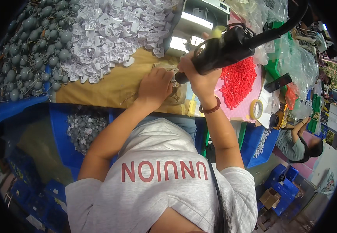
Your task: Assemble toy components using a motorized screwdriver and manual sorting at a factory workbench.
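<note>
My right hand, with a dark red bead bracelet on its wrist, is wrapped round a black electric screwdriver. The tool is tilted, its narrow end down by the worktop and its thick cable running off to the upper right. Close beside its tip my left hand rests on the brown-covered worktop, fingers curled in. Whatever those fingers press on is mostly hidden; only a small pale bit shows between the hand and the tool's tip.
White plastic parts are heaped behind my left hand, grey bulb-shaped parts farther left. Small red pieces and a yellow tape roll lie to the right. A metal-cased device stands behind. Another person sits far right.
</note>
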`<state>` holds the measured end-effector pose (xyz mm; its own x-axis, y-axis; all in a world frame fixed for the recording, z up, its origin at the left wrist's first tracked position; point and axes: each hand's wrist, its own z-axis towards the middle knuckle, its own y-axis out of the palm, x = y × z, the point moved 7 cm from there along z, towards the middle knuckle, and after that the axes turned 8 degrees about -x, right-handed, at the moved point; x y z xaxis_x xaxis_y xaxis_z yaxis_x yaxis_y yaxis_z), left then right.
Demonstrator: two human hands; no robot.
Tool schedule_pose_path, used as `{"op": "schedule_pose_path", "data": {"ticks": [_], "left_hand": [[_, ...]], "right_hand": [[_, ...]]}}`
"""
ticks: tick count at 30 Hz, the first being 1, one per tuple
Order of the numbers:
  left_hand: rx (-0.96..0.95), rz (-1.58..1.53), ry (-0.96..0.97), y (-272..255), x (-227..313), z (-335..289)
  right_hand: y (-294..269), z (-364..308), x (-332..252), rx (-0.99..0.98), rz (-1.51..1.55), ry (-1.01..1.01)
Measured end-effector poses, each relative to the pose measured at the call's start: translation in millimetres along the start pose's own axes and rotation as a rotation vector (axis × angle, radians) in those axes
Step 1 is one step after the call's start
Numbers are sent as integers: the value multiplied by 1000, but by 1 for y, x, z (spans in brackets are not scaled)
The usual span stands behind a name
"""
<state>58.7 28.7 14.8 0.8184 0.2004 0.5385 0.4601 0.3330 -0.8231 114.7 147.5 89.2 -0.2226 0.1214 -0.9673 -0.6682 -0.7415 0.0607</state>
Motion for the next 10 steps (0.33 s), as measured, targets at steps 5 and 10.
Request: {"op": "schedule_pose_path", "data": {"ticks": [5,10], "left_hand": [[-9,3,-13,0,0,1],[-7,-9,22,0,-2,1]], "right_hand": [[3,-4,-2,-116,-143,-67],[7,-16,-8,-234,-376,-190]]}}
